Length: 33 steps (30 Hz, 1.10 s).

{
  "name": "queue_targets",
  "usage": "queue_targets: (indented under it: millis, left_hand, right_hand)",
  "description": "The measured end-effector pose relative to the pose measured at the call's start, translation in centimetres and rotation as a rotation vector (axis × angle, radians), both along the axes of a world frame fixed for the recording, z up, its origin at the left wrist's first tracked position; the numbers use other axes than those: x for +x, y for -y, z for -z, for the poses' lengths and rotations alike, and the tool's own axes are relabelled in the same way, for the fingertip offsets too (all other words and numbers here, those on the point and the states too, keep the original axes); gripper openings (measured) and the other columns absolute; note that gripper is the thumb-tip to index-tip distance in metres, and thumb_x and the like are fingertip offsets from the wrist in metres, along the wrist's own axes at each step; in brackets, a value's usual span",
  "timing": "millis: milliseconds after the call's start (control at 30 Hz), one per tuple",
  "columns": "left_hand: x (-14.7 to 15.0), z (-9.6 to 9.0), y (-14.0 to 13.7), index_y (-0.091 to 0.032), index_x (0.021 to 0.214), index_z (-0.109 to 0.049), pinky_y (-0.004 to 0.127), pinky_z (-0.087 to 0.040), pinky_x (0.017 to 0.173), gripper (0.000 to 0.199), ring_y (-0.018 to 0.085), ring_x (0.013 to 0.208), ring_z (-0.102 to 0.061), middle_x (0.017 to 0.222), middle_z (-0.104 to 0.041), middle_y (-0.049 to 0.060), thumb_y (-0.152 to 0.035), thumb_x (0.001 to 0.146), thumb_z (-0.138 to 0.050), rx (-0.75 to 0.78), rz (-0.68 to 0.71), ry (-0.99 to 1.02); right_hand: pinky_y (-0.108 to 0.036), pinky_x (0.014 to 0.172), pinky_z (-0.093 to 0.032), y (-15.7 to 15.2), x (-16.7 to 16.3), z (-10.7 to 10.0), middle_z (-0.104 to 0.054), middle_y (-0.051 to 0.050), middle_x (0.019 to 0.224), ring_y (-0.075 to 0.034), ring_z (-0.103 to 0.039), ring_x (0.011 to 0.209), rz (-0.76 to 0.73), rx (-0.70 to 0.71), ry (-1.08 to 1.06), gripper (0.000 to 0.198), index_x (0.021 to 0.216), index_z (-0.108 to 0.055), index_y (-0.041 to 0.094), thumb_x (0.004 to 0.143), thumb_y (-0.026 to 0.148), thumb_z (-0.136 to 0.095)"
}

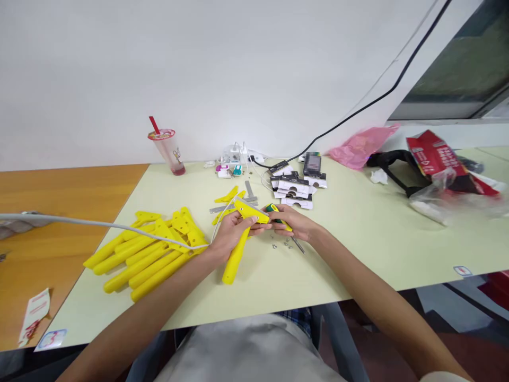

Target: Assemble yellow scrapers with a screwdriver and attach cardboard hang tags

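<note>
1. Head view showed the left hand (pixel 229 236) closed around the flat head of a yellow tool (pixel 236 258), thumb on its face; the tool was over the pale table (pixel 369 249), its handle slanting down towards the person.
2. The right hand (pixel 297 222) was curled round a green-and-yellow screwdriver (pixel 274 212), whose metal shaft pointed down to the right, away from the tool. Whether its fingertips also touched the tool's head could not be told.
3. The tool looked light and stiff, probably smooth plastic that could turn in the grip. Its broad head or round handle seemed the surest hold, clear of the grey edge, which might have been sharp.
4. Loose screws (pixel 274 246) lay just below the right hand, probably apt to roll and best pinched by fingertips.
5. Beyond the hands lay grey metal strips (pixel 249 190), thin and likely rigid, beside smaller yellow pieces (pixel 227 195).
6. Farther out, more yellow tools (pixel 136 269) were heaped to the left, and black-and-white boxes (pixel 294 185) were stacked near the wall.
</note>
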<state>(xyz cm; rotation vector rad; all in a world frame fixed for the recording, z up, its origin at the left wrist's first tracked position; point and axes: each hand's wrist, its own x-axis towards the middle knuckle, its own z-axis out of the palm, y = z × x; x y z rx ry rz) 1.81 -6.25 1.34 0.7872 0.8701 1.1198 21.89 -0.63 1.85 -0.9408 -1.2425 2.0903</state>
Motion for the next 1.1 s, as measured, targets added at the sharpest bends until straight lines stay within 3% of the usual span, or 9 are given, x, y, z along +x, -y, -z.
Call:
queue_targets:
  millis: [67, 133, 200, 300, 533, 700, 867, 1000, 1100]
  left_hand:
    - [-0.2, -0.4, -0.2, -0.009, 0.102, -0.073, 0.038, -0.068, 0.094, 0.027, 0.031, 0.099, -0.084, 0.108, -0.083, 0.019, -0.023, 0.084, -0.088, 0.017, -0.064, -0.006]
    - [-0.3, -0.6, -0.3, -0.010, 0.102, -0.073, 0.038, -0.068, 0.095, 0.026, 0.031, 0.103, -0.083, 0.109, -0.083, 0.020, -0.023, 0.085, -0.087, 0.026, -0.111, -0.011]
    - [-0.5, -0.6, -0.5, -0.010, 0.102, -0.073, 0.039, -0.069, 0.096, 0.025, 0.032, 0.107, -0.082, 0.110, -0.083, 0.020, -0.021, 0.085, -0.087, 0.033, -0.144, -0.010]
    - [-0.6, -0.1, -0.8, -0.010, 0.101, -0.072, 0.040, -0.069, 0.095, 0.025, 0.033, 0.108, -0.082, 0.109, -0.083, 0.020, -0.017, 0.082, -0.088, 0.019, -0.175, -0.017]
    - [-0.6, 1.8, -1.5, -0.010, 0.099, -0.071, 0.035, -0.071, 0.082, 0.020, 0.030, 0.092, -0.084, 0.102, -0.083, 0.020, -0.015, 0.085, -0.085, -0.094, -0.178, -0.061]
    - [-0.7, 2.4, -1.6, -0.011, 0.098, -0.070, 0.028, -0.069, 0.071, 0.021, 0.024, 0.081, -0.083, 0.096, -0.083, 0.017, -0.020, 0.086, -0.084, -0.058, -0.148, -0.116]
    - [-1.0, 1.9, -1.5, -0.013, 0.095, -0.066, 0.023, -0.058, 0.050, 0.030, 0.016, 0.057, -0.072, 0.074, -0.076, 0.007, -0.030, 0.081, -0.087, 0.000, -0.126, -0.181]
    - [-1.5, 0.7, -1.3, -0.016, 0.090, -0.062, 0.024, -0.054, 0.050, 0.037, 0.012, 0.044, -0.058, 0.055, -0.065, -0.001, -0.039, 0.078, -0.089, 0.023, -0.034, -0.212]
    - [-1.9, 0.0, -1.2, -0.017, 0.088, -0.059, 0.024, -0.050, 0.049, 0.039, 0.012, 0.042, -0.056, 0.053, -0.062, -0.002, -0.042, 0.079, -0.088, 0.046, 0.016, -0.238]
  right_hand:
    - [-0.014, 0.045, -0.050, 0.1, -0.9, 0.2, -0.063, 0.004, 0.064, -0.006, -0.052, 0.048, 0.056, -0.036, -0.057, 0.024, 0.088, -0.067, 0.016, 0.073, 0.017, -0.086]
    - [-0.022, 0.070, -0.066, 0.3, -1.7, 0.4, -0.073, -0.004, 0.080, -0.012, -0.070, 0.069, 0.096, -0.075, -0.135, 0.020, 0.085, -0.067, 0.015, 0.072, 0.012, -0.082]
    - [-0.030, 0.089, -0.068, 0.6, -2.2, 0.8, -0.076, -0.008, 0.089, -0.017, -0.076, 0.084, 0.096, -0.123, -0.215, 0.016, 0.083, -0.068, 0.014, 0.072, 0.010, -0.079]
    - [-0.030, 0.098, -0.066, 1.1, -2.5, 1.3, -0.078, -0.009, 0.092, -0.019, -0.077, 0.093, 0.108, -0.164, -0.282, 0.012, 0.083, -0.071, 0.013, 0.073, 0.008, -0.076]
    - [-0.020, 0.076, -0.067, 1.4, -2.4, 2.4, -0.077, -0.007, 0.081, -0.015, -0.075, 0.074, 0.177, -0.206, -0.233, 0.014, 0.082, -0.072, 0.012, 0.072, 0.003, -0.072]
    - [-0.019, 0.075, -0.067, 1.0, -2.4, 3.0, -0.077, -0.007, 0.083, -0.016, -0.078, 0.079, 0.207, -0.233, -0.231, 0.017, 0.082, -0.068, 0.015, 0.076, 0.000, -0.072]
    - [-0.020, 0.073, -0.067, 0.5, -2.2, 3.1, -0.074, -0.005, 0.080, -0.015, -0.076, 0.073, 0.256, -0.227, -0.228, 0.020, 0.088, -0.065, 0.016, 0.079, 0.002, -0.076]
    - [-0.017, 0.065, -0.063, 0.6, -2.0, 3.1, -0.071, -0.005, 0.078, -0.012, -0.069, 0.067, 0.241, -0.233, -0.231, 0.019, 0.087, -0.066, 0.015, 0.078, 0.004, -0.078]
    - [-0.016, 0.058, -0.058, 0.8, -2.0, 2.8, -0.066, -0.003, 0.075, -0.010, -0.062, 0.063, 0.222, -0.246, -0.246, 0.015, 0.087, -0.066, 0.014, 0.079, 0.007, -0.077]
